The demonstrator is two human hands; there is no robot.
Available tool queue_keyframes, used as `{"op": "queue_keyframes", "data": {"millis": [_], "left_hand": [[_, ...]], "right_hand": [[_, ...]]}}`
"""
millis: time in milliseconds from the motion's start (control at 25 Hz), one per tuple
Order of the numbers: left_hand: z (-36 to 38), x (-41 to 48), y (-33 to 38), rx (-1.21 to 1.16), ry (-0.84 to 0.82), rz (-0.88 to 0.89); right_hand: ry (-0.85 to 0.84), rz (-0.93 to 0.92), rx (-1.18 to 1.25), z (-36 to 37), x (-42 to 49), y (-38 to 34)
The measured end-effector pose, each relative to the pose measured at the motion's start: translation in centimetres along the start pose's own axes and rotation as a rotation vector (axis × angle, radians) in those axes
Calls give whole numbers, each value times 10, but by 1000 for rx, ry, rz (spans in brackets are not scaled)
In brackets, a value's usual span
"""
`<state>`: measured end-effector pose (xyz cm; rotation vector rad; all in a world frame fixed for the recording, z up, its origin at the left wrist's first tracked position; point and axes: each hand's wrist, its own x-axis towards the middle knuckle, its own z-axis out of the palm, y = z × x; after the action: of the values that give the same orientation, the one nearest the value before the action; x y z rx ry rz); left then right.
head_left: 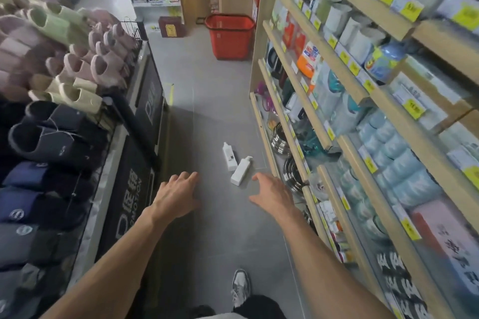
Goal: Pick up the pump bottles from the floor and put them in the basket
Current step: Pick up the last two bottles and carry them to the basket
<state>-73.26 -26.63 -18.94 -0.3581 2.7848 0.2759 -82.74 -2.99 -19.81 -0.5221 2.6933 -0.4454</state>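
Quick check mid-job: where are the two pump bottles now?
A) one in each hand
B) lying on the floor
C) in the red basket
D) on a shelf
B: the farther pump bottle and nearer pump bottle lie on the floor, beyond the empty left hand and right hand.

The person has bare forearms (111, 254), a left hand (178, 197) and a right hand (272, 194), and wears black trousers (256, 305), a grey-and-white laced sneaker (240, 286) and a pale garment hem (225, 316).
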Motion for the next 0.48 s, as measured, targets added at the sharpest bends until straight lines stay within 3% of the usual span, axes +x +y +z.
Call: {"op": "queue_keyframes", "data": {"millis": [480], "left_hand": [[-66,212,-83,-14,-86,-26]], "right_hand": [[-39,60,83,-22,228,-52]]}}
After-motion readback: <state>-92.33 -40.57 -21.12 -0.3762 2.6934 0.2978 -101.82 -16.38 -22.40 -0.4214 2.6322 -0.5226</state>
